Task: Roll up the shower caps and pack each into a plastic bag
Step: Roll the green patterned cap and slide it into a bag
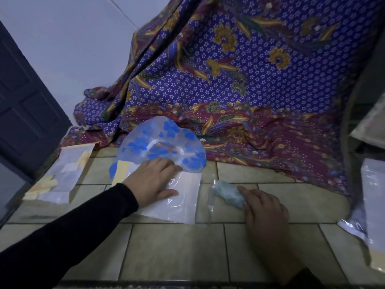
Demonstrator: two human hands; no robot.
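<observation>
A clear shower cap with blue flowers (166, 140) lies spread on the tiled floor against the patterned cloth. In front of it lies an empty clear plastic bag (179, 203) with a yellow header strip. My left hand (154, 180) rests flat on this bag, fingers straight, fingertips at the cap's near edge. To the right, a rolled pale green shower cap (226, 193) lies on the tiles, partly in clear plastic. My right hand (264, 207) holds its near end, fingers curled over it.
A purple and maroon batik cloth (260, 84) hangs behind and covers the floor at the back. More bags with yellow headers (60, 174) lie at the left. Other clear bags (373, 205) sit at the right edge. A dark door (23, 105) stands left.
</observation>
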